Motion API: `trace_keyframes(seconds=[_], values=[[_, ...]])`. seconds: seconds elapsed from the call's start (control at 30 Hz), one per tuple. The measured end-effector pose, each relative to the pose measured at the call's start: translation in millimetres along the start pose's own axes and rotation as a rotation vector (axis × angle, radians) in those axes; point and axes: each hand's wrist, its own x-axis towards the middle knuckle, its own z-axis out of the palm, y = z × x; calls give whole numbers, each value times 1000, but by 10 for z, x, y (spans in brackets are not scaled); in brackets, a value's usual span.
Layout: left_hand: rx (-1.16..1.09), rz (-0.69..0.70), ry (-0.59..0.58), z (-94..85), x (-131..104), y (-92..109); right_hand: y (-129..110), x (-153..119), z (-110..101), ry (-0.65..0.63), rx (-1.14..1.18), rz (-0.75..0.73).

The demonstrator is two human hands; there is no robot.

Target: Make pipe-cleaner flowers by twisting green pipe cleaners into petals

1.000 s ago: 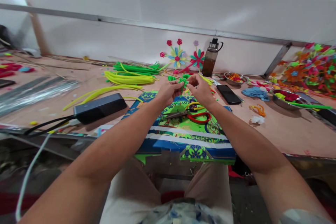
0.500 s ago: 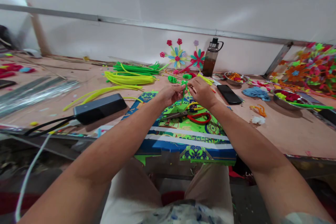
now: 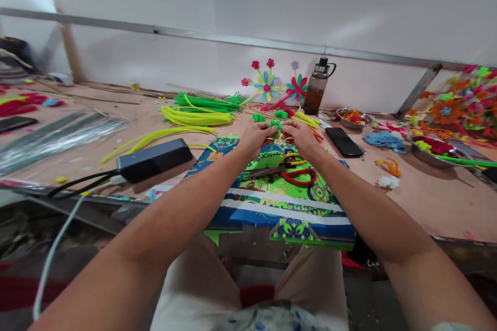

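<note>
Between my hands is a small green pipe-cleaner flower (image 3: 275, 125) with looped petals, held above the board. My left hand (image 3: 257, 137) pinches it from the left, fingertips closed at its base. From the right, my right hand (image 3: 298, 136) closes its thumb and fingers on the flower's edge. Under them lies a blue and green patterned board (image 3: 310, 217). Scissors with red and yellow handles (image 3: 298, 177) rest on it, just below my hands. More green curled pieces (image 3: 281, 114) lie behind the flower.
Bundles of green (image 3: 209, 101) and yellow pipe cleaners (image 3: 198, 116) lie at back left, near a dark power bank (image 3: 155, 159). A bottle (image 3: 315, 88), a phone (image 3: 344, 142), a blue cloth (image 3: 384, 141) and metal bowls (image 3: 435, 158) stand to the right. Finished flowers (image 3: 266, 85) lean at the wall.
The view has shifted slightly. The green flower has turned so its looped petals show between my fingertips, and both hands have shifted their hold on it.
</note>
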Motion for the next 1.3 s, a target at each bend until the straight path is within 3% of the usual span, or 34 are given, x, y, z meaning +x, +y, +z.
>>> trace_keyframes(seconds=[0.13,0.2,0.4,0.57,0.7,0.93,1.3], values=[[-162,-112,91,-63,42,99,-68,-16,-76,235,-212,-355],[-187,-138,101,-87,51,130,-70,-7,-106,280,-286,-395],[-171,-129,42,-66,20,123,-40,-25,-47,153,-435,-461],[-71,-33,-61,-11,-24,67,-72,-74,-2,111,-462,-414],[-26,38,-77,10,-36,31,-65,-63,-16,108,-474,-370],[86,104,-87,9,-40,14,-35,-28,-7,43,-322,-138],[84,9,-95,15,-52,32,-42,-52,-13,73,-366,-137]])
